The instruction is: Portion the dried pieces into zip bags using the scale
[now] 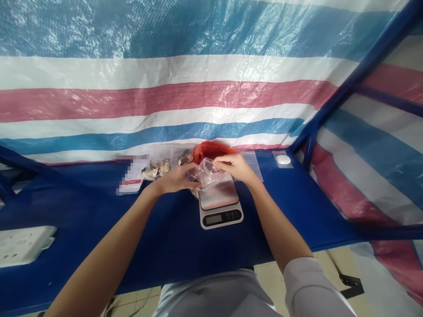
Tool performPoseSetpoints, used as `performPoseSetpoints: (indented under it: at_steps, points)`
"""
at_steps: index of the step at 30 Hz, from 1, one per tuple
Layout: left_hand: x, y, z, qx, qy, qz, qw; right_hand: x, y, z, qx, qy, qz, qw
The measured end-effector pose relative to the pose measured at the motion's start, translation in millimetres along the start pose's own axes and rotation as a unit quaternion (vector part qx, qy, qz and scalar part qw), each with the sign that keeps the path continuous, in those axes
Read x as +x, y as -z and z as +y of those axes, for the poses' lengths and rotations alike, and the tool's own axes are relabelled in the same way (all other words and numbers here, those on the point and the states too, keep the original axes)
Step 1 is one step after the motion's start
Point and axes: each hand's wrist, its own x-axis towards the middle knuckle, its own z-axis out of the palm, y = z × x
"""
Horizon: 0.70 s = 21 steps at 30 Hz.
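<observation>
A clear plastic bag (208, 175) hangs between my two hands, above the back part of a digital kitchen scale (220, 202). My left hand (180, 177) is closed on the bag's left side, thumb and fingers curved round it. At the bag's upper right edge, my right hand (234, 166) pinches the film. The scale has a metal plate and a dark strip with a display and buttons. Just behind the bag lies a red plastic bag (214, 149), partly hidden by my hands. I cannot make out whether the clear bag holds anything.
Left of my hands, clear bags of dried brownish pieces (158, 169) lie beside a partly blurred printed packet (134, 175). Flat clear bags (256, 165) and a white round object in a small bag (283, 160) are to the right. A white power strip (24, 244) sits on the blue table (172, 246).
</observation>
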Motion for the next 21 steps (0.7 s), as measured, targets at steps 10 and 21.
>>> performPoseSetpoints:
  at_steps: [10,21]
  points:
    - [0,10,3,-0.041,0.007,-0.067,0.997,4,4,23,0.065,-0.080,0.070,0.992]
    - [24,51,34,0.052,0.004,0.014,0.999,27,16,14,0.131,-0.088,0.178,0.971]
